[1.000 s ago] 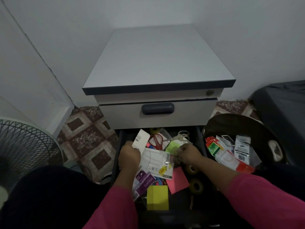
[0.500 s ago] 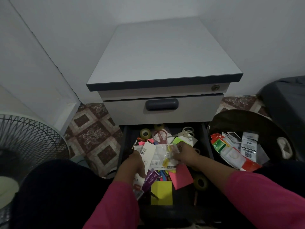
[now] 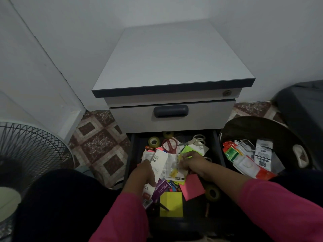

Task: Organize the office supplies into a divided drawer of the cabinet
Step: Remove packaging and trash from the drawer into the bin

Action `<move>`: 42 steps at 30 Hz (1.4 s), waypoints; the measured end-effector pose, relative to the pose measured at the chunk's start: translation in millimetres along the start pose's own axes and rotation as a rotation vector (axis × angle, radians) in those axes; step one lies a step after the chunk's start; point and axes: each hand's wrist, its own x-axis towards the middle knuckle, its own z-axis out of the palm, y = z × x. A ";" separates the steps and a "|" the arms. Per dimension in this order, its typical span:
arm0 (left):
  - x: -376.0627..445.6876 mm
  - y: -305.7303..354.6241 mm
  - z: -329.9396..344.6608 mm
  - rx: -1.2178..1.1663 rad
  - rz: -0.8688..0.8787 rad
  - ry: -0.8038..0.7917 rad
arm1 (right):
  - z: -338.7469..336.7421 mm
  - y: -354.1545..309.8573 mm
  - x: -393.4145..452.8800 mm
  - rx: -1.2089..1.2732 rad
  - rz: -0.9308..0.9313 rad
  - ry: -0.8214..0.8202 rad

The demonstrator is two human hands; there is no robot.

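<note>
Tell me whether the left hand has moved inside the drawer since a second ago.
Yes. The left hand has drawn back toward the person: its knuckles were level with the red scissors, and now sit nearer the yellow sticky notes.

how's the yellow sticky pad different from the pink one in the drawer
The yellow sticky pad lies square to the drawer near its front; the pink sticky pad sits tilted, further back and to the right. The pink one's top is tucked under a clear packet; the yellow one's corner is crossed by a dark tool. Both are flat, plain squares.

Both arms wear bright pink long sleeves (image 3: 272,212) above dark trousers (image 3: 57,203).
</note>
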 end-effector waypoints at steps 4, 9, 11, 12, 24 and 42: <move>0.1 0.3 1.0 -0.009 0.010 0.025 | 5.0 2.2 0.2 -0.084 0.016 0.025; 0.5 -0.2 2.0 -0.050 0.003 0.076 | -0.2 -1.6 -2.4 -0.095 0.022 0.004; -0.2 -0.3 2.4 -0.058 0.007 0.084 | 0.3 -2.5 -2.6 -0.011 0.031 -0.008; -0.6 -0.3 2.7 -0.060 0.008 0.087 | 0.7 -2.0 -2.2 0.027 0.033 -0.012; -4.1 1.9 -7.3 -0.409 0.062 0.155 | 0.4 -12.6 -2.8 0.127 0.070 0.060; -15.1 -3.2 -27.8 -0.846 -0.002 0.325 | -35.3 -53.3 -41.9 0.139 0.101 0.199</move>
